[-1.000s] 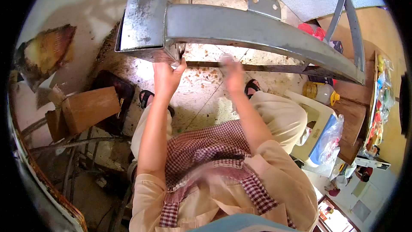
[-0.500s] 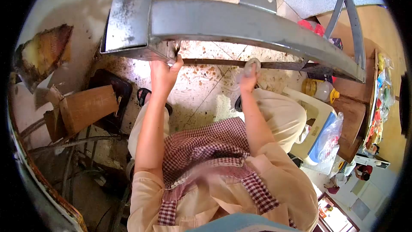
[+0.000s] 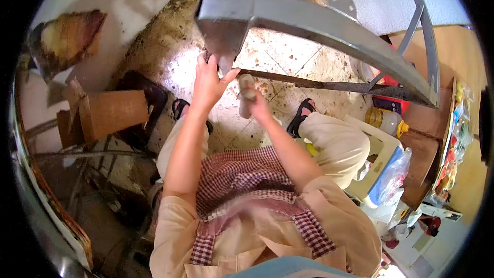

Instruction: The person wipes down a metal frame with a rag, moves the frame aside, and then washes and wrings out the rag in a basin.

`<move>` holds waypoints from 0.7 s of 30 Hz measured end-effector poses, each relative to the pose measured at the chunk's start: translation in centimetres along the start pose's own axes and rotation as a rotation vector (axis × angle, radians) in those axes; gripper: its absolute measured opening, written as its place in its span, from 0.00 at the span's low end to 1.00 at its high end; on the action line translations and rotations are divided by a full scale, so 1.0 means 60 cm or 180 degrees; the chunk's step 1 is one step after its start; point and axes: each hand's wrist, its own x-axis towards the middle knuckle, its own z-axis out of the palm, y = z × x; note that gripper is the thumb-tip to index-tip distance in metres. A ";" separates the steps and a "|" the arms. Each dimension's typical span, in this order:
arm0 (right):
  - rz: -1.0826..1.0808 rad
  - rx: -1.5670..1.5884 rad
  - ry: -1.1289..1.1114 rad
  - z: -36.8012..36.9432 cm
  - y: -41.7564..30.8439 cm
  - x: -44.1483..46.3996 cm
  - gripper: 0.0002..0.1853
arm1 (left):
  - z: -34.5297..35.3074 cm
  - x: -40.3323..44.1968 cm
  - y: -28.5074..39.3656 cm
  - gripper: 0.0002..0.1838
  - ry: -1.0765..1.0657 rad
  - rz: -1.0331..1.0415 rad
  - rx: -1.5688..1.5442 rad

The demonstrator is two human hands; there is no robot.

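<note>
A grey metal frame (image 3: 314, 33) of square tubing spans the upper part of the view, its thick leg (image 3: 226, 23) above my left hand (image 3: 207, 82). The fingers of that hand wrap the leg's lower end, with the thumb spread to the right. My right hand (image 3: 256, 107) grips a pale grey, crumpled rag (image 3: 246, 95), just below the left end of the frame's thin dark lower bar (image 3: 329, 85). Some fingers of my right hand are hidden by the rag or blurred.
On the left are a brown cardboard box (image 3: 116, 116) and a scorched, stained piece (image 3: 67, 41). To the right stand a cream plastic stool (image 3: 360, 123), a bottle of yellow liquid (image 3: 383, 120) and a wooden shelf with packets (image 3: 453, 139). The tiled floor (image 3: 278, 54) is dirty.
My right hand has moved left with the rag, from the middle of the lower bar to near its left end. The frame appears shifted right in view; my left hand stays at its leg.
</note>
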 end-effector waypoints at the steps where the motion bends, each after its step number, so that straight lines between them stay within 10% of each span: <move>1: -0.0112 -0.1830 -0.0012 -0.004 -0.042 -0.052 0.27 | -0.011 -0.013 0.004 0.27 -0.0032 -0.0138 0.0227; 7: -0.0002 0.0352 -0.0061 -0.003 -0.084 -0.137 0.27 | 0.040 -0.105 -0.056 0.41 -0.1770 -0.1014 -0.0502; 10: -0.0087 -0.1684 0.0048 0.041 -0.097 -0.181 0.30 | 0.109 -0.143 -0.045 0.52 -0.1873 -0.1744 -0.1478; 12: -0.0966 -0.3197 -0.1036 0.045 -0.088 -0.196 0.29 | 0.142 -0.154 -0.045 0.45 -0.1819 -0.2494 -0.2819; 15: 0.0046 -0.2708 -0.1243 0.025 -0.107 -0.202 0.27 | 0.145 -0.157 -0.071 0.30 -0.2187 -0.2921 -0.4166; 17: 0.0130 -0.1851 -0.0180 -0.011 -0.133 -0.177 0.22 | 0.141 -0.150 -0.077 0.23 -0.2354 -0.2968 -0.4613; 19: -0.0697 -0.3078 -0.0200 -0.042 -0.132 -0.143 0.20 | 0.116 -0.145 -0.044 0.18 -0.2414 -0.2984 -0.4634; 21: 0.0214 -0.1691 -0.0294 -0.044 -0.109 -0.132 0.20 | 0.097 -0.139 -0.021 0.24 -0.2766 -0.2602 -0.4440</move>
